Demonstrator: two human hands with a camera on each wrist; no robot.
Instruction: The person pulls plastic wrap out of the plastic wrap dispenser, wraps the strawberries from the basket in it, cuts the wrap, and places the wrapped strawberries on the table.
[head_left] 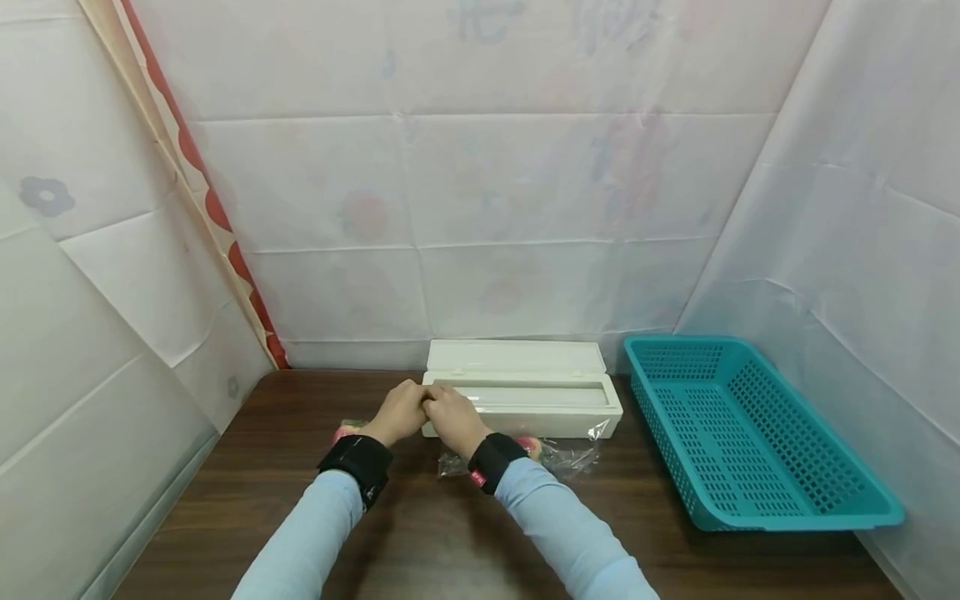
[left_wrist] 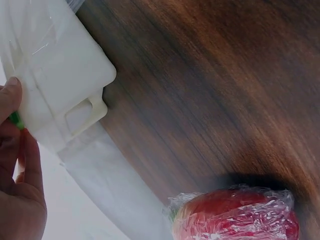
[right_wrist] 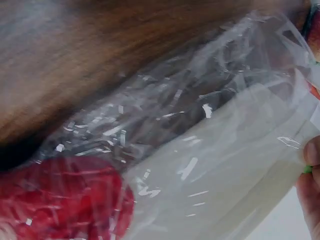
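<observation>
Along the far edge of a dark, wood-grained desk (head_left: 217, 500) lies a long white box (head_left: 540, 423), its lid (head_left: 517, 356) folded back toward pale creased sheeting (head_left: 525, 192), which hangs behind and at both sides. At the desk's right edge, a teal perforated basket (head_left: 757, 454). By the box's near left corner, the person's left hand (head_left: 399, 414) and right hand (head_left: 457, 419) meet, fingers curled, both pinching a small green piece (left_wrist: 16, 120). Clear film (right_wrist: 190, 100), crinkled and glinting, drapes the box's front and a red object (right_wrist: 65, 195); a film-wrapped red object (left_wrist: 240, 215) sits left of the box.
</observation>
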